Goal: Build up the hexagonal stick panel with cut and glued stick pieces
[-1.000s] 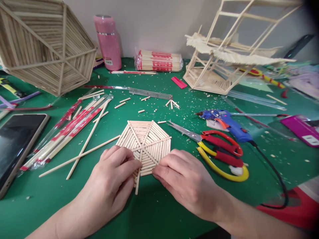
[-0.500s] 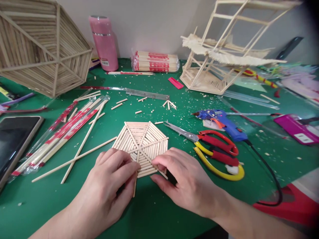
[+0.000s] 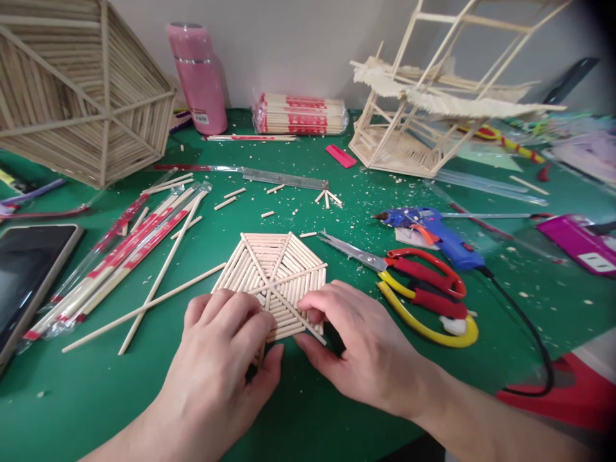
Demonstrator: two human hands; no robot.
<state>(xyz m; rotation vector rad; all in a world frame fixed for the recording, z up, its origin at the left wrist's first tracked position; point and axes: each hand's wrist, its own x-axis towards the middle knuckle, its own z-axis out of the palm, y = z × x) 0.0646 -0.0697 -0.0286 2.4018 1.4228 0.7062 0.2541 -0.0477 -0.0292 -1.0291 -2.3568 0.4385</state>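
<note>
A many-sided panel of wooden sticks (image 3: 270,286), with spokes meeting at its middle, lies on the green table. My left hand (image 3: 219,346) is curled over its near left edge, the thumb lower and a stick partly showing between thumb and fingers. At the near right edge, my right hand (image 3: 356,346) grips the panel, its fingers bent on top and its thumb by the end of a spoke. The left hand covers the near left part of the panel. Scissors (image 3: 409,276) with red and yellow handles lie to the right, their blades pointing towards the panel.
A blue glue gun (image 3: 433,234) lies beyond the scissors. Loose sticks (image 3: 168,276), wrapped chopsticks (image 3: 120,260) and a phone (image 3: 33,269) are on the left. Behind stand a large stick panel (image 3: 96,96), a pink bottle (image 3: 197,80), a chopstick bundle (image 3: 301,115) and a stick frame (image 3: 409,128).
My left thumb has moved out to the right, away from the fingers, and the left fingers have shifted slightly. The right fingers have curled in more at the panel's edge.
</note>
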